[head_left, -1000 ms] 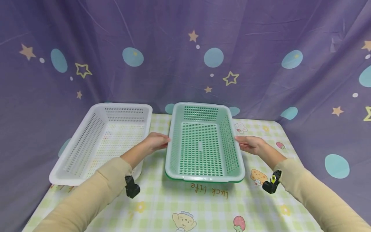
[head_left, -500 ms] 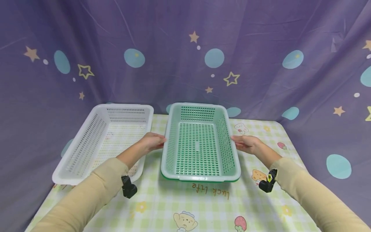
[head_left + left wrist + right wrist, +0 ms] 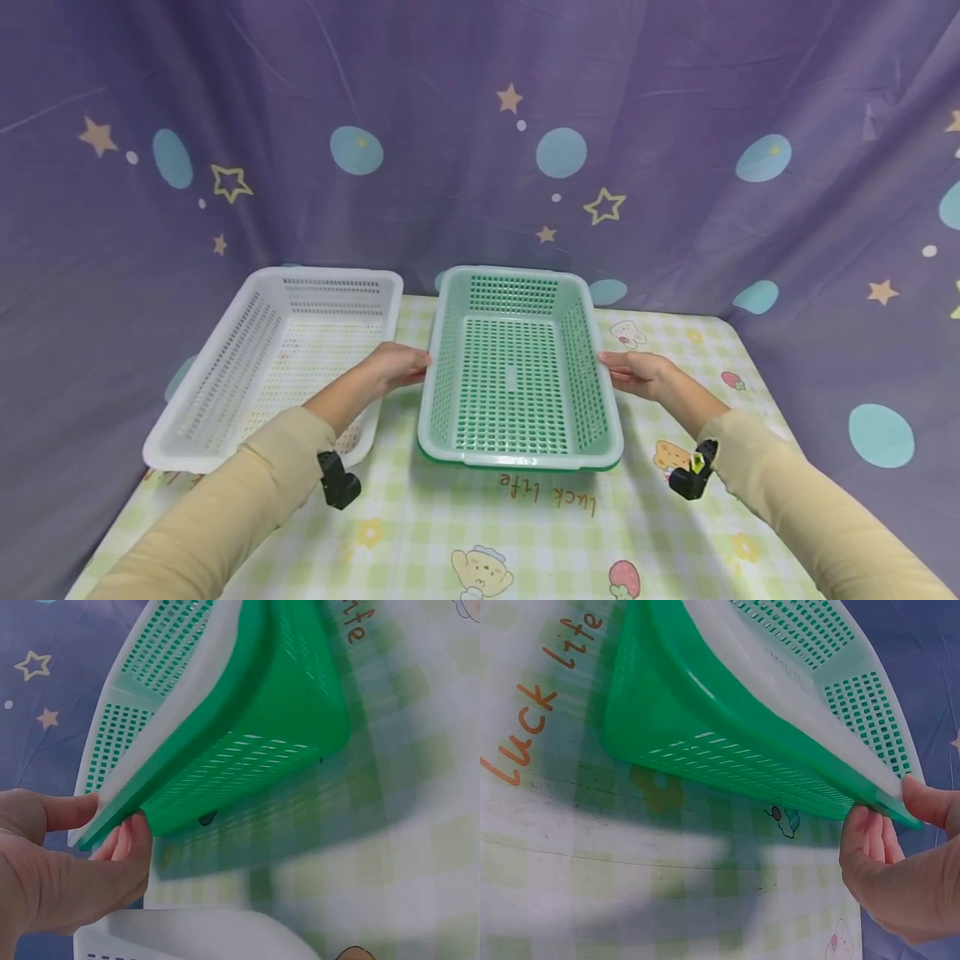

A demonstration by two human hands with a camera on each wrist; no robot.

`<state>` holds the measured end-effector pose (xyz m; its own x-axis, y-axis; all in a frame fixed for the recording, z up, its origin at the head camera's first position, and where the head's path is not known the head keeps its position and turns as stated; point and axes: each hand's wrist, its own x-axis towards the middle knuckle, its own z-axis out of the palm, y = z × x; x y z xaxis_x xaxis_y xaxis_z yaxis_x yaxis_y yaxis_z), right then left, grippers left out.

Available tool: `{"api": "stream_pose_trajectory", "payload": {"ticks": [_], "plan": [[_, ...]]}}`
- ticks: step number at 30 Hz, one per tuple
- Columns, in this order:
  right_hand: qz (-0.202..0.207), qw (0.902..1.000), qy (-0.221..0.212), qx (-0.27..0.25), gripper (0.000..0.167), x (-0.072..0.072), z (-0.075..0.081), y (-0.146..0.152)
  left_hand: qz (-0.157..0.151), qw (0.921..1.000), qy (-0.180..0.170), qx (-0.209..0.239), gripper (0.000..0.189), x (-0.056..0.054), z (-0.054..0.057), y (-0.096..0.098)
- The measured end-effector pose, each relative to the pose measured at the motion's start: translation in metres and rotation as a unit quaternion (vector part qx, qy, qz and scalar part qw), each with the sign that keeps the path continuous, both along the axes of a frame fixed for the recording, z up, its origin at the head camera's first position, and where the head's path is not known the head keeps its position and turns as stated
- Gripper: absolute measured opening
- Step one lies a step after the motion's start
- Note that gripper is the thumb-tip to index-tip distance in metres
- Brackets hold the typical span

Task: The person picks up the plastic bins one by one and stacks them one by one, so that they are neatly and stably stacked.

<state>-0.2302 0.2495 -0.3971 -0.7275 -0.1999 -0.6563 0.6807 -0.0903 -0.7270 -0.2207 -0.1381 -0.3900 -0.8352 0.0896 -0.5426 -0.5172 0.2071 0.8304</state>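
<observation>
Left hand [image 3: 396, 367] & right hand [image 3: 637, 372] are pinching opposite long rims of green basket [image 3: 517, 375]; white basket [image 3: 279, 362] is sitting just left of it.

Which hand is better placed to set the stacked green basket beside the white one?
Left, probably. The left hand pinches the green basket's rim on the side facing the white basket; the right hand holds the far rim, so it mostly steadies.
</observation>
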Motion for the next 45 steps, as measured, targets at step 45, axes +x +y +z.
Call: {"api": "stream_pose_trajectory", "payload": {"ticks": [45], "plan": [[0.113,0.9415,0.192,0.253,0.053,-0.008,0.061,-0.081,0.022,0.9843,0.13,-0.118,0.051,0.021,0.06,-0.121]]}}
